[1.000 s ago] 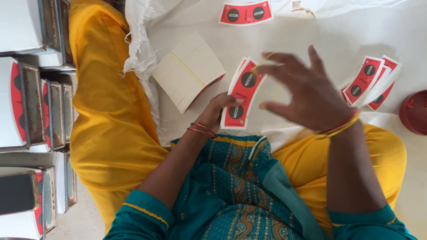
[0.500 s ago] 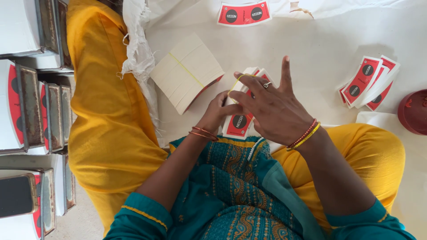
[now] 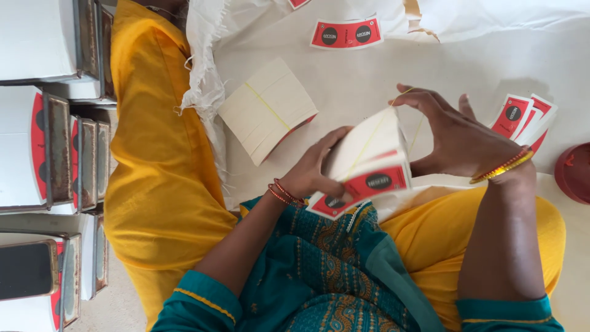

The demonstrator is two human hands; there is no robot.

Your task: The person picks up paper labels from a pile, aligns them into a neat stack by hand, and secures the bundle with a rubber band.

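My left hand [image 3: 313, 169] grips a thick stack of red-and-white printed labels [image 3: 367, 163] from below, white backs facing up. My right hand [image 3: 452, 135] is at the stack's far edge, its fingers stretching a thin yellow rubber band [image 3: 375, 135] across the stack. A second stack [image 3: 267, 110], white side up and bound with a yellow band, lies on the white sheet just to the left. I sit cross-legged in yellow trousers and a teal top.
A loose label strip [image 3: 346, 32] lies at the top of the white sheet [image 3: 393, 67]. A fan of labels [image 3: 523, 118] sits beyond my right hand, a dark red round lid [image 3: 574, 172] at the right edge. Stacked metal-edged boxes [image 3: 43, 147] line the left side.
My right hand came down from a raised, spread pose onto the stack. The stack has been lifted and turned white side up, and a yellow band now stretches over it.
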